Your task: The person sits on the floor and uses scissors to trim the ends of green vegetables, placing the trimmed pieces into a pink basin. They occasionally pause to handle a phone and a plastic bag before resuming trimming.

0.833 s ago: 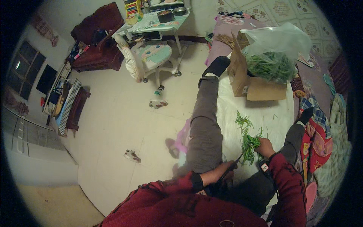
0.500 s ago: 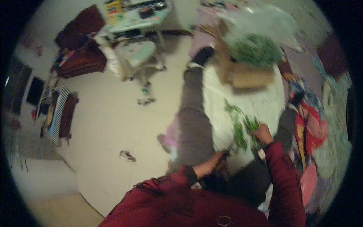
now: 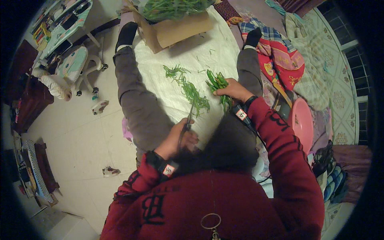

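Note:
My left hand [image 3: 179,138] is closed round the handles of a pair of scissors [image 3: 189,118], whose blades point forward and touch the near end of a loose pile of green trimmings [image 3: 193,96]. To the right of this pile my right hand [image 3: 237,92] grips a bunch of slender green chili peppers [image 3: 217,81], which stick out between and past its fingers. More thin green bits [image 3: 173,73] are strewn farther out on the white sheet [image 3: 160,58] between my outstretched legs.
At the far end of the sheet stands an open cardboard box [image 3: 182,32] with a plastic bag of green peppers [image 3: 172,9]. A pink basin [image 3: 301,124] is beside my right arm, near a red patterned cloth [image 3: 286,64]. On the left are a desk chair [image 3: 72,66] and a shoe [image 3: 110,171].
The view has swung to the right, so the box, sheet and both hands appear farther left. The picture is sharper; the scissors and peppers stay in my hands.

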Demonstrator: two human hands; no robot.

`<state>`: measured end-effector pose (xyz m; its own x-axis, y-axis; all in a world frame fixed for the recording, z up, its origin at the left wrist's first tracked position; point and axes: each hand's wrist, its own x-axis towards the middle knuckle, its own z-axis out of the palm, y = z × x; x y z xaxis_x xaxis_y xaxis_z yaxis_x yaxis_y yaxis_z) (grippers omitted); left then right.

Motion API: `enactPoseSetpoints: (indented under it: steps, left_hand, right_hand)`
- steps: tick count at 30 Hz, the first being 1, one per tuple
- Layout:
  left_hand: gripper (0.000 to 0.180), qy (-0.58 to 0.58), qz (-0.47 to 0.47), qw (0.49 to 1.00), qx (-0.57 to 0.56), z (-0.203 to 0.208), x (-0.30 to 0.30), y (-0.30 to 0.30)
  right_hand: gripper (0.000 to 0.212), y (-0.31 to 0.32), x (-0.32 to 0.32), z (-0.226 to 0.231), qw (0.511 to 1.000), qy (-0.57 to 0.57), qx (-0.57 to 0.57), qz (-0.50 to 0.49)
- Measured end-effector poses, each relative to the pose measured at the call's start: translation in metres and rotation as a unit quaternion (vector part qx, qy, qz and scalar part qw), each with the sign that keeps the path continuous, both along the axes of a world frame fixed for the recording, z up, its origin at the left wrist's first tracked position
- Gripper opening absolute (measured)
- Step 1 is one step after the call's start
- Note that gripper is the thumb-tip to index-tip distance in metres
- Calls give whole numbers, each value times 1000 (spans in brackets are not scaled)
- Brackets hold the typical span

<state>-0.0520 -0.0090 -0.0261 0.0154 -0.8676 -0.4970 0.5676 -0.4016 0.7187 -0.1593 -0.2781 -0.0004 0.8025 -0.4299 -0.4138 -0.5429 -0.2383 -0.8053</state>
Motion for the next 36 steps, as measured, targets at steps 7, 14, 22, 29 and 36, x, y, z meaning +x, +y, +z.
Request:
enactPoseSetpoints:
  steps: [7,14,22,29,36]
  left_hand:
    - [32,10,-29,999,-34,-4,0,-8]
    - [43,-17,-70,997,-38,2,7,-14]
    - [40,-60,-111,991,-46,-1,11,-19]
    - [19,49,-77,995,-42,7,2,-11]
    - [22,-112,-89,990,-16,33,-8,0]
  right_hand:
    - [35,3,-3,7,998,6,22,55]
    - [34,2,-1,9,998,19,47,31]
    - [35,-4,2,4,997,54,53,18]
    - [41,4,-1,13,992,-11,49,118]
    - [48,17,-5,8,998,37,-12,55]
